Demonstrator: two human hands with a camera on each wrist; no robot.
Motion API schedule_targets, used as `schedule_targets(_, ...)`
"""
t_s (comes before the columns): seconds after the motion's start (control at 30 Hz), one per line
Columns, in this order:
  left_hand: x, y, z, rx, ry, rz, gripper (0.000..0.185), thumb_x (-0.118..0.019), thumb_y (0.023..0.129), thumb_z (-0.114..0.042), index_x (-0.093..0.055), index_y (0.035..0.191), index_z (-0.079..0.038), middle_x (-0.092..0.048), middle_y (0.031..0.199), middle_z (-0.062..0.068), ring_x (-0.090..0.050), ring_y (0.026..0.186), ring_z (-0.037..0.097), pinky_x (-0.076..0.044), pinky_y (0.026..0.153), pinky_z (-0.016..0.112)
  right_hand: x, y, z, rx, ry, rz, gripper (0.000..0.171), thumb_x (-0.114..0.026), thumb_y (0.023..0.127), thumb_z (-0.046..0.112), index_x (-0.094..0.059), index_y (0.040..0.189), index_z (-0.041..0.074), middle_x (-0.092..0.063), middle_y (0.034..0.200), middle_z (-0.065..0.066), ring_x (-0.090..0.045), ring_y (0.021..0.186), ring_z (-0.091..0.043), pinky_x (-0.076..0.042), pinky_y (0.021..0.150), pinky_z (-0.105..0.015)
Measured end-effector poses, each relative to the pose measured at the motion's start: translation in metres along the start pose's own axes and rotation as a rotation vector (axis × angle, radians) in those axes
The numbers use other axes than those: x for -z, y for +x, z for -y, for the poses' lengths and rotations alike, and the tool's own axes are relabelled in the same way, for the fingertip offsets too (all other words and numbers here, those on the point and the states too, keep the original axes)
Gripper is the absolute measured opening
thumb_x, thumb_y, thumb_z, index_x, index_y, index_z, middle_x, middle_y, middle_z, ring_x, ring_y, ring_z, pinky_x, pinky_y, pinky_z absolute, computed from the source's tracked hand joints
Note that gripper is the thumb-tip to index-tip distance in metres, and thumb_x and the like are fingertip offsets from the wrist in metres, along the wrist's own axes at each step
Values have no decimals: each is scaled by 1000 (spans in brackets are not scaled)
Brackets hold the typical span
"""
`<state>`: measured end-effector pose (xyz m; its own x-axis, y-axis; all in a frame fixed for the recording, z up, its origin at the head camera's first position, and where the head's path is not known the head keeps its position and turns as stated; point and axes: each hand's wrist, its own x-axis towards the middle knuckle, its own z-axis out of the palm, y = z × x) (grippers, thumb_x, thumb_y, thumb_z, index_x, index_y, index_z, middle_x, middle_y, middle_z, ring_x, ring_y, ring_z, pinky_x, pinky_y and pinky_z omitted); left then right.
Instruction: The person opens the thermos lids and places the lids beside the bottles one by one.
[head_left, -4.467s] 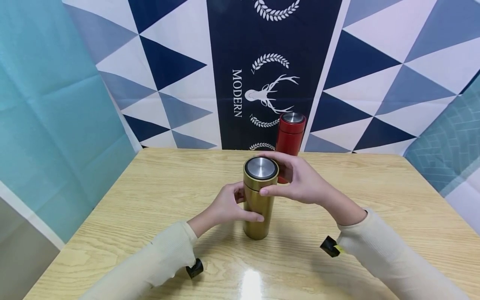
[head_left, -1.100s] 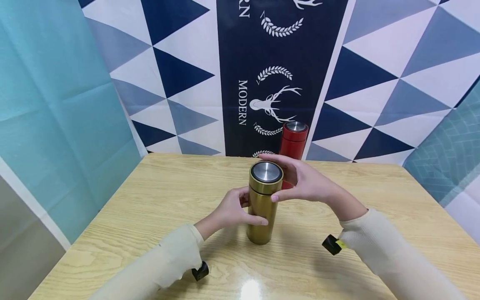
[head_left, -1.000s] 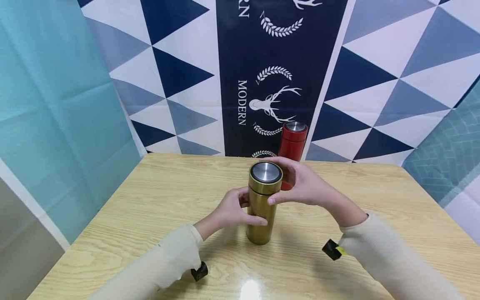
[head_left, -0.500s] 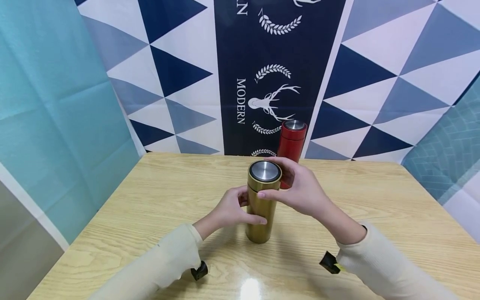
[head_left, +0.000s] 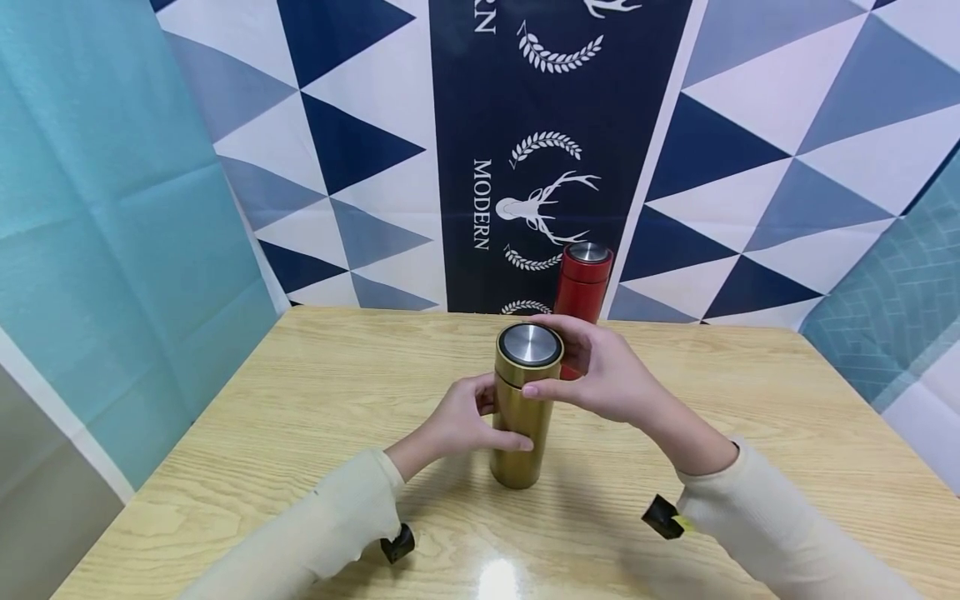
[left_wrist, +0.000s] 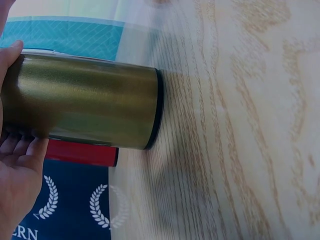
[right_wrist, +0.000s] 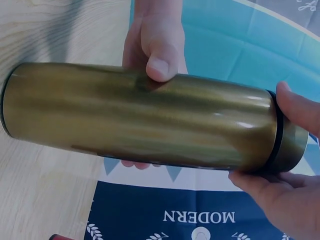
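A gold thermos flask [head_left: 517, 414] stands upright in the head view, its lid [head_left: 529, 344] topped with a steel disc and black ring. My left hand [head_left: 461, 417] grips the body around its middle, thumb across the near side. Around the lid and its seam curl the fingers of my right hand [head_left: 615, 375]. The lid sits on the body; the right wrist view shows a dark seam ring [right_wrist: 276, 132] between them. In the left wrist view the flask's black base [left_wrist: 158, 107] is close to the tabletop; whether it touches, I cannot tell.
A red thermos flask [head_left: 581, 292] stands behind the right hand, its lower part partly covered. The wooden table [head_left: 315, 400] reaches back to a patterned cloth [head_left: 375, 167]. A teal cloth [head_left: 135, 250] hangs at the left. Black wrist cameras [head_left: 663, 517] hang below the sleeves.
The right hand turns about the lid: its thumb swung left across the seam half a second ago and sits slightly further right now. The left hand keeps its grip. The head view has shifted a little.
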<state>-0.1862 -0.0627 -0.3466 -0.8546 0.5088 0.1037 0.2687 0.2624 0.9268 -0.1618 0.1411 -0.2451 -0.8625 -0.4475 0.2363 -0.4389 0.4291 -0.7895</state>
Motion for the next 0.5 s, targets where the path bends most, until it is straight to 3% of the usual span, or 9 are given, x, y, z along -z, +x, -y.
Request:
schedule_targets(0.2, 0, 1, 0, 1, 10, -2, 58, -85, 70, -22, -60, 122, -16, -67, 120, 2, -66, 108, 15, -53, 97, 31, 6, 5, -6, 17, -5, 54, 72, -81, 76, 14, -46, 139, 7, -60, 129, -14, -62, 118, -31, -53, 97, -39)
schedule_targets(0.5, 0, 0, 1, 7, -6, -3, 59, -85, 70, -21, -60, 123, -15, -66, 121, 3, -65, 109, 15, -53, 98, 31, 12, 11, -10, 63, 71, 153, 75, -81, 75, 9, -45, 140, 8, -58, 132, -12, -60, 119, -28, -53, 98, -36)
